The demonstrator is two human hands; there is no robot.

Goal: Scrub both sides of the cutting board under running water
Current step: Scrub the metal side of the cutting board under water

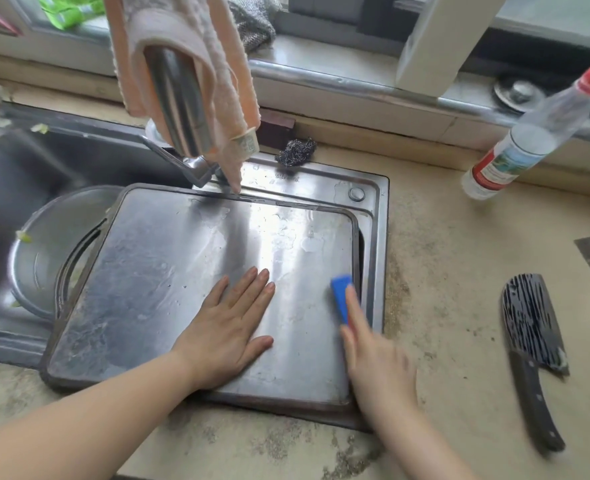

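Across the right-hand part of the steel sink (378,237), a flat rectangular cutting board (168,271) of brushed metal lies face up, its rounded corners framed by a dark raised rim. Its near edge overhangs the sink's front lip onto the surface (459,341), and its left end, pierced by a curved slot handle, reaches over the basin. The board's face is wet, with a thin soapy film and streaked reflections.

The left hand (232,327) lies palm down on the near middle of the board, fingers straight and together, thumb spread, pressing flat and gripping nothing. The right hand (373,355), blurred, is at the board's right edge with its fingers laid along a blue sponge (341,292); whether the fingers curl round the sponge cannot be told. The sponge is a smooth, block-shaped piece touching the board near its right rim.

A round metal bowl (44,254) sits in the basin, partly beneath the board's left end, with pale green scraps about it. The chrome faucet (179,109) rises at the sink's far edge, draped with a peach ribbed cloth (224,64). No water stream can be made out. A dark steel-wool ball (295,151) rests at the sink's far rim.

On the speckled, stone-textured surface to the right lie a cleaver (532,341) with a patterned dark blade and riveted handle, and, toward the far edge, a clear plastic bottle (525,143) with a red cap and a label.
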